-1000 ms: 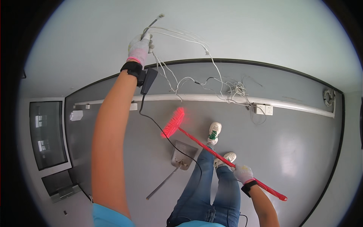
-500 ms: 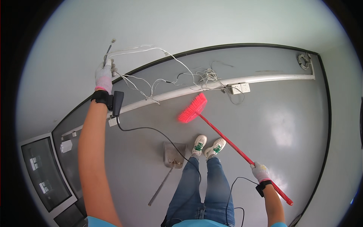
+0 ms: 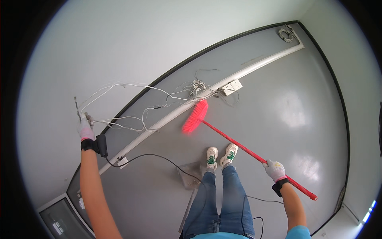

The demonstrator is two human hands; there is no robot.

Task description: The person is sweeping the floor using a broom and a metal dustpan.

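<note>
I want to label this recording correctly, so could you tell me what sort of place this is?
Probably an indoor room, perhaps an office: it has a smooth grey floor, white sockets and loose pale cables.

Soft glare whitens the floor (image 3: 258,123); fisheye distortion bends straight edges.

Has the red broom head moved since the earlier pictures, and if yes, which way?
Yes. The red broom head has moved rightward, nearer to the white power sockets beside the white cable trunking.
</note>
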